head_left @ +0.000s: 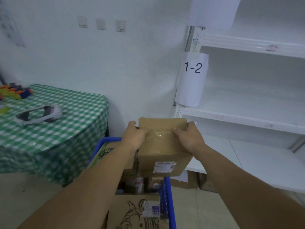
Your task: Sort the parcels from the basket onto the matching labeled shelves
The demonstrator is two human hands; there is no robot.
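A person lifts a brown box [163, 151] clear of the blue basket [167, 192], which stands on the floor between a table under a green checked cloth [74, 123] and white shelves [247, 120]. The left hand [135, 138] and the right hand [189, 138] grip its upper corners, fingers curled over the far edge and thumbs pressed on the taped top. The box's printed label [164, 166] faces the holder. A paper sign [192, 76] on the shelf post reads "1-2".

The sorting looks barely begun. No parcel shows on the boards in view, and several more parcels [135, 184] lie in the basket, among them a large carton with a drawing [132, 210]. Brown cardboard [192, 180] shows under the lowest board — whether already sorted, one cannot tell.
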